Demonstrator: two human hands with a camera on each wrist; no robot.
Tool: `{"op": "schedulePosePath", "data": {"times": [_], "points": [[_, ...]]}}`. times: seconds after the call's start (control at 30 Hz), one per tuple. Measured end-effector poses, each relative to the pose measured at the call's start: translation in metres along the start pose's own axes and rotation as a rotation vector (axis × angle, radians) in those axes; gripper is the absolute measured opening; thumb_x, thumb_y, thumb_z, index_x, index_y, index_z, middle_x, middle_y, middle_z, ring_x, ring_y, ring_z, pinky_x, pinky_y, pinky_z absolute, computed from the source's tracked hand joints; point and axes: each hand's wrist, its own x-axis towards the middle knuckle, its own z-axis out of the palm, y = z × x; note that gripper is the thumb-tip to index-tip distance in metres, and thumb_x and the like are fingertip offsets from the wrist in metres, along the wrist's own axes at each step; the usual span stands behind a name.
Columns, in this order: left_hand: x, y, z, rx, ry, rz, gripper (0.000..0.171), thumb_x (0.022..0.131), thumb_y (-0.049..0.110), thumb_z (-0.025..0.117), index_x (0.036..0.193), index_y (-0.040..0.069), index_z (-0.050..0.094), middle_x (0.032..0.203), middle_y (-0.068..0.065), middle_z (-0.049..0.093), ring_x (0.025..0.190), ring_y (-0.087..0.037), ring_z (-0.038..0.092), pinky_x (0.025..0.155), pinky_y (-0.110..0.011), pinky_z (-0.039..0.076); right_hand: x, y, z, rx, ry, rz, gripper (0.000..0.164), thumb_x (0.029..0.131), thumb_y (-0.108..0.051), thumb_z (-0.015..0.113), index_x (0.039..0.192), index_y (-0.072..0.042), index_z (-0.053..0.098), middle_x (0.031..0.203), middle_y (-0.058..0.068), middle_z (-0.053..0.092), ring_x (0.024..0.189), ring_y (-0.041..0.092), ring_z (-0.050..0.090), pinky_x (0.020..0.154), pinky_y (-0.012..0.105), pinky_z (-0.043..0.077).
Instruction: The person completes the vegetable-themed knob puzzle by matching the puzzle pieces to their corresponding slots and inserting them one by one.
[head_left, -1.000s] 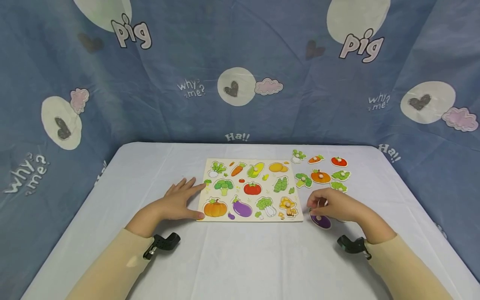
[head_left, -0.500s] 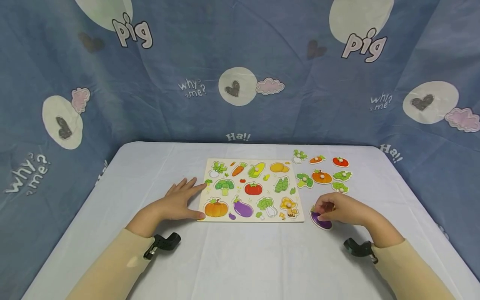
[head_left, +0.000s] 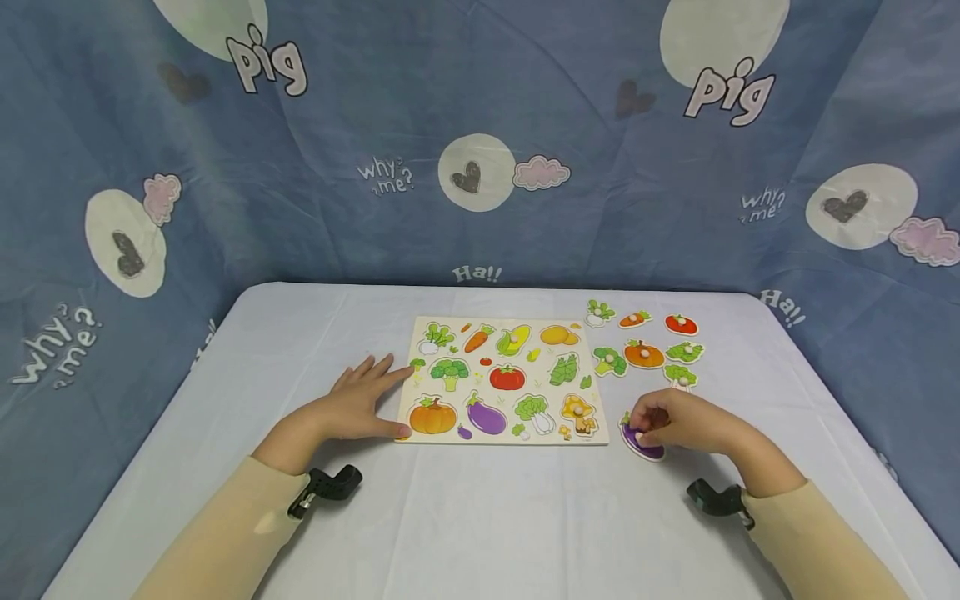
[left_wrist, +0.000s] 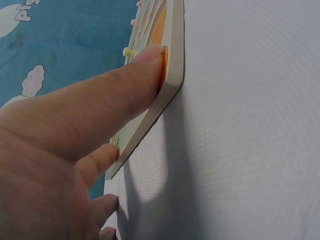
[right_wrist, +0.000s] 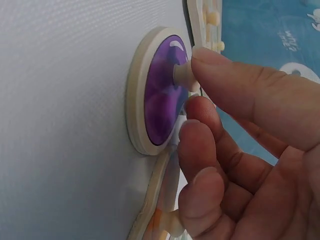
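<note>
My right hand (head_left: 686,421) is at an eggplant puzzle piece (head_left: 643,450) lying on the table right of the puzzle board (head_left: 480,442). In the right wrist view, the thumb touches the wooden knob (right_wrist: 184,75) of the purple piece (right_wrist: 162,100) and the fingers are curled beside it. My left hand (head_left: 356,404) is spread at the board's left edge. The left wrist view has its thumb (left_wrist: 120,85) resting on the board's corner (left_wrist: 172,82). Pictures of vegetables cover the board, an eggplant among them.
Several knobbed pieces lie right of the board, including a broccoli (head_left: 609,362), pumpkin (head_left: 643,355), carrot (head_left: 635,319), tomato (head_left: 681,324) and bok choy (head_left: 680,375). A white cloth covers the table (head_left: 495,525). Behind it hangs a printed blue curtain (head_left: 322,225).
My right hand has shifted slightly right and toward me, with the thumb now at the eggplant piece's knob. Over the last half second it has barely moved. The left hand stays put.
</note>
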Motion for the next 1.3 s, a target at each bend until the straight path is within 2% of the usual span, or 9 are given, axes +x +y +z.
{"op": "schedulePosePath", "data": {"times": [0.23, 0.7, 1.3], "points": [[-0.0001, 0.0004, 0.0002, -0.003, -0.003, -0.003, 0.102, 0.076, 0.061, 0.077, 0.157, 0.014, 0.035, 0.163, -0.027, 0.015, 0.148, -0.052, 0.003, 0.116, -0.069, 0.001, 0.0012, -0.0005, 0.0040, 0.017, -0.003, 0.029, 0.012, 0.086, -0.006, 0.076, 0.094, -0.011, 0.068, 0.083, 0.001, 0.060, 0.081, 0.020, 0.055, 0.067, 0.025, 0.050], [0.0000, 0.0000, 0.0010, 0.006, 0.004, 0.004, 0.102, 0.076, 0.061, 0.077, 0.157, 0.014, 0.035, 0.163, -0.027, 0.015, 0.148, -0.052, 0.004, 0.116, -0.069, 0.002, 0.0017, -0.0023, 0.0056, 0.021, -0.020, 0.029, 0.014, 0.085, 0.001, 0.074, 0.091, -0.010, 0.069, 0.079, 0.001, 0.058, 0.077, 0.019, 0.054, 0.063, 0.023, 0.050], [-0.0015, 0.0015, -0.0004, 0.002, 0.004, 0.003, 0.102, 0.077, 0.060, 0.078, 0.157, 0.014, 0.034, 0.163, -0.027, 0.015, 0.148, -0.053, 0.004, 0.116, -0.069, 0.002, 0.0031, -0.0015, 0.0052, 0.004, -0.026, 0.037, 0.013, 0.085, -0.001, 0.076, 0.089, -0.011, 0.068, 0.078, 0.000, 0.058, 0.076, 0.017, 0.053, 0.062, 0.023, 0.047]]}}
